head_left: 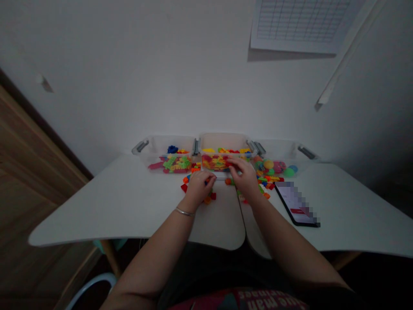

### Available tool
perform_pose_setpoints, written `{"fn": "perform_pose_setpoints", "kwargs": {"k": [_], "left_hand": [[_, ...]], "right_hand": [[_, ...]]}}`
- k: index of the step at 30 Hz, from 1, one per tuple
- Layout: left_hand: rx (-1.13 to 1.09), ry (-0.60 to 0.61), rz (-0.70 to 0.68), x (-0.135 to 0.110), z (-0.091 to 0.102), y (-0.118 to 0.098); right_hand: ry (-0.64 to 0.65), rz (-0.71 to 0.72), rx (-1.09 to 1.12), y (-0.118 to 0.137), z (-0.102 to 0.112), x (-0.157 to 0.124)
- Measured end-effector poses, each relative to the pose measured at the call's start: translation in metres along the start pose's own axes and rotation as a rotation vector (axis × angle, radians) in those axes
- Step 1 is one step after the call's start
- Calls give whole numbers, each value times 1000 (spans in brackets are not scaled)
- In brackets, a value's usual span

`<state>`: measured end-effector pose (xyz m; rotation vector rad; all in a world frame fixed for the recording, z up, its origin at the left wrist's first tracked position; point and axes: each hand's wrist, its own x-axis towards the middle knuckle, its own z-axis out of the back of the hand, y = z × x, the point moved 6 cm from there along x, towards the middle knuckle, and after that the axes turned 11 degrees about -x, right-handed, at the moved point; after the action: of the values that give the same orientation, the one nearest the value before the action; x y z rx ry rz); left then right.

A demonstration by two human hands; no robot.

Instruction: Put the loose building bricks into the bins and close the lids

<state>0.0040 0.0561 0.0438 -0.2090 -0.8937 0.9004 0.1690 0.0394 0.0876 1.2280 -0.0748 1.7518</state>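
My left hand [198, 187], with a bracelet at the wrist, is closed over loose toy blocks at the middle of the table. A bit of dark blue shows by its fingers; I cannot make out what they hold. My right hand [247, 176] has its thumb and fingers curled together at the front of the middle clear plastic box [226, 141]. A small red toy block [228, 163] shows at its fingertips. Loose toy blocks [208, 199] lie beside and under the left hand, and more colourful toy blocks [266, 183] lie right of the right hand.
A left clear box [155, 144] holds colourful pieces; a right clear box [277, 146] holds small balls [268, 164]. A phone [295, 204] lies on the white table [129, 206], right of my right forearm. Behind stands a wall with a gridded paper [300, 26].
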Motion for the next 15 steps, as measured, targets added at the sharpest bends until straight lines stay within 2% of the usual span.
{"fn": "perform_pose_setpoints", "kwargs": {"k": [3, 6, 8, 11, 13, 15], "left_hand": [[20, -23, 28, 0, 2, 2], [17, -56, 62, 1, 5, 4], [17, -107, 102, 0, 10, 6], [1, -190, 182, -1, 18, 12], [-10, -210, 226, -2, 20, 16], [-8, -207, 247, -2, 20, 18]], "right_hand": [[-90, 7, -109, -9, 21, 28], [-82, -21, -173, -26, 24, 50], [-20, -49, -223, -35, 18, 58], [139, -67, -337, -43, 3, 59], [235, -35, -445, -42, -6, 56], [266, 12, -544, -38, -10, 52]]}}
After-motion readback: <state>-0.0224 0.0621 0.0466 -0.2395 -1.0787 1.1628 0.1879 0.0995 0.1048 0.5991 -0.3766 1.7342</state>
